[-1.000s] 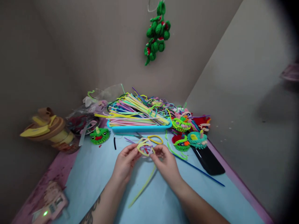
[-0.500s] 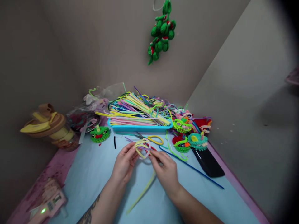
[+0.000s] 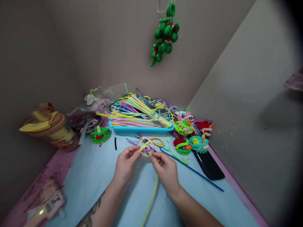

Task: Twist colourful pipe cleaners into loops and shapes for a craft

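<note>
Nearest, far to the left of the hands, a pink glue gun (image 3: 44, 210) lies with a green light on. A long yellow fuzzy stick (image 3: 151, 192) runs up between the two arms to the hands. The left hand (image 3: 126, 164) and the right hand (image 3: 165, 168) are close together. Each pinches one side of the stick's curled end, a small ring (image 3: 145, 147) held just above the blue mat (image 3: 94, 176). To the right of the right hand lie a long blue stick (image 3: 199, 175) and a flat black thing (image 3: 208, 164). Past the hands sits a blue tray (image 3: 139, 130) piled with colored sticks. A green frog (image 3: 100, 135) sits left of it, and little round fuzzy toys (image 3: 189, 140) sit right of it. Highest up, a green bunch (image 3: 165, 33) hangs on the wall.
</note>
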A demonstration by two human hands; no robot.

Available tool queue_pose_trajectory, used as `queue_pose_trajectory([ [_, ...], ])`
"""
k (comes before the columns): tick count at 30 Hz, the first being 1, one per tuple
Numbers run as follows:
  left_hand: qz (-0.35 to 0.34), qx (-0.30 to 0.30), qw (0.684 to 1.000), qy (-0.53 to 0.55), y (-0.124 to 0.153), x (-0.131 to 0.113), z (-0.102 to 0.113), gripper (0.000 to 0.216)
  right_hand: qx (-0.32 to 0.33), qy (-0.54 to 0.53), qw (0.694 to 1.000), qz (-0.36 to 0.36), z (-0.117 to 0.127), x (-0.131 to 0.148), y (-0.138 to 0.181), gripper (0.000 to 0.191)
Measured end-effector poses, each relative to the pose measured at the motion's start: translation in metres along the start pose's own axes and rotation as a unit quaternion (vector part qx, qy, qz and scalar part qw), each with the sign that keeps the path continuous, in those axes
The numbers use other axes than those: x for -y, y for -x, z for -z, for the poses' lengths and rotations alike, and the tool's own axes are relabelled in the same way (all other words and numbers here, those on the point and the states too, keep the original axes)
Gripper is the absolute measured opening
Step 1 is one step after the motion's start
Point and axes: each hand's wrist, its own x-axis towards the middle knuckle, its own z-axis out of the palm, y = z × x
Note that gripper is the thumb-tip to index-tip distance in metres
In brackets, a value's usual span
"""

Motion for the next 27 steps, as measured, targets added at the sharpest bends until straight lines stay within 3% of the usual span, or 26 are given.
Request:
queue_pose_trajectory([
  [6,-0.010,-0.012,1.000,0.011,0.001,0.002,0.000,0.026,0.049,-0.046,0.998,-0.010,-0.005,0.002,0.005,0.029],
  [15,-0.029,-0.014,0.999,-0.028,-0.001,0.004,0.001,0.021,0.228,-0.164,0.956,-0.085,-0.002,0.002,0.001,0.046],
  [17,-0.040,-0.017,0.998,-0.046,-0.001,0.003,0.001,0.019,0.215,-0.132,0.966,-0.048,0.001,0.001,0.000,0.041],
  [20,-0.051,-0.016,0.995,-0.078,0.000,0.002,0.001,0.020,0.115,-0.022,0.991,0.059,0.006,0.003,-0.002,0.026],
  [23,-0.038,0.022,0.995,-0.091,0.002,0.001,-0.001,0.028,0.028,0.060,0.989,0.135,0.008,0.006,-0.003,0.019],
  [27,-0.020,0.082,0.993,-0.083,0.004,0.003,-0.004,0.039,0.024,0.096,0.981,0.164,0.008,0.007,-0.006,0.010],
])
